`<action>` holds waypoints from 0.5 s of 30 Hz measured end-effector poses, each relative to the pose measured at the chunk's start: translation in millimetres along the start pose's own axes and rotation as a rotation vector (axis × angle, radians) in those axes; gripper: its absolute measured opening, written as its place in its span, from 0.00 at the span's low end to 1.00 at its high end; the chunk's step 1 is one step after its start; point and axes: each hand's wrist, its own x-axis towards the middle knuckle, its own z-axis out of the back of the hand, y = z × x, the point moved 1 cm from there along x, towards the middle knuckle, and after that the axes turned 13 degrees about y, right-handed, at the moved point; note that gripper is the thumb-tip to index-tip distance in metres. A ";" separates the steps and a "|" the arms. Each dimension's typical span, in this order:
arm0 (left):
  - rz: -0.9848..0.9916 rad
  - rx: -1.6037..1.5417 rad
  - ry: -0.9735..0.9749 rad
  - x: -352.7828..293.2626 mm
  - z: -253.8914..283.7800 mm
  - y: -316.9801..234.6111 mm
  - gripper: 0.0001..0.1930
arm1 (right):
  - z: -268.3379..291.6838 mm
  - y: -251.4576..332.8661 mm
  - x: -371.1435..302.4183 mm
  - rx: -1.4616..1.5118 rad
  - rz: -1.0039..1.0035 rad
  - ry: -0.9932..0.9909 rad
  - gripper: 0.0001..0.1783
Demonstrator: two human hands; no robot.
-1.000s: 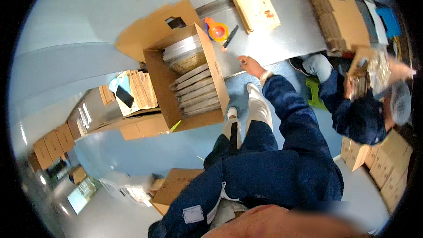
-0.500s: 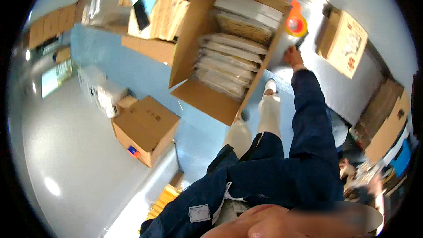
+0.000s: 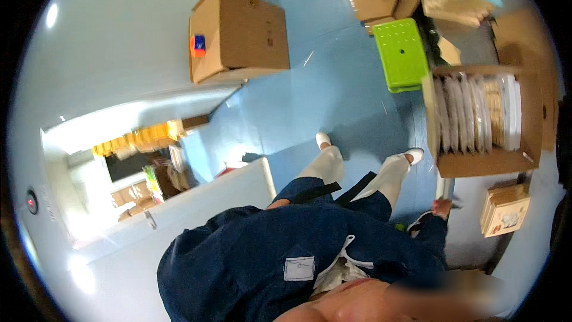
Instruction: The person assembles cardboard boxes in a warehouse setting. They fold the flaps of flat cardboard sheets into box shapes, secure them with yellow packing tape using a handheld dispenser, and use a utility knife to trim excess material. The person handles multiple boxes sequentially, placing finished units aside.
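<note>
Wrapped packets (image 3: 465,113) are being held in a close row inside the open cardboard box (image 3: 476,166) on the bench (image 3: 465,232), so the filling is being judged well advanced; the top is not yet being folded shut. The right hand (image 3: 441,209) is being held near the box, at the bench edge; whether its blurred fingers are being closed on something dark cannot be told. The left hand (image 3: 279,203) is being mostly hidden by dark clothing, its fingers unreadable.
</note>
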 end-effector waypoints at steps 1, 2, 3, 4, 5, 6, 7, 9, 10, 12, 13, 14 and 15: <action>0.007 -0.032 -0.026 -22.7 -1.3 19.6 0.22 | -25.9 -33.9 8.8 0.219 -0.285 0.133 0.16; -0.155 -0.003 -0.025 12.2 27.3 42.5 0.21 | -45.8 -23.3 -15.9 0.109 -0.205 0.069 0.16; -0.204 -0.017 -0.048 4.0 35.1 64.3 0.21 | -57.7 -48.1 0.1 0.251 -0.246 0.574 0.24; -0.253 -0.036 -0.059 -5.0 43.3 80.2 0.21 | -82.8 -64.6 6.5 0.234 -0.321 0.506 0.26; -0.233 -0.069 -0.083 -41.1 51.6 90.0 0.21 | -86.6 -116.2 36.1 0.242 -0.376 0.503 0.26; -0.322 -0.058 -0.054 -48.1 107.2 84.1 0.21 | -123.8 -132.9 44.4 0.256 0.078 0.444 0.13; -0.281 -0.124 -0.015 -75.8 138.8 75.9 0.21 | -152.8 -154.0 71.8 -0.045 0.293 0.086 0.11; -0.160 -0.371 0.037 -143.6 177.1 80.0 0.26 | -231.6 -199.1 137.4 -0.745 0.288 -0.589 0.08; -0.228 -0.607 0.004 -153.5 193.7 103.3 0.25 | -269.0 -198.4 164.4 -0.884 0.298 -0.694 0.08; -0.360 -0.959 -0.106 -162.8 232.2 154.1 0.24 | -347.7 -182.2 223.0 -1.031 0.363 -0.662 0.09; -0.401 -1.084 -0.202 -164.0 247.0 187.2 0.24 | -395.9 -181.0 258.3 -1.076 0.371 -0.621 0.10; -0.372 -1.156 -0.339 -164.9 262.7 218.2 0.24 | -448.8 -177.3 294.0 -1.118 0.332 -0.620 0.11; -0.344 -1.220 -0.470 -160.8 285.3 244.2 0.25 | -507.6 -167.5 330.2 -1.160 0.303 -0.623 0.11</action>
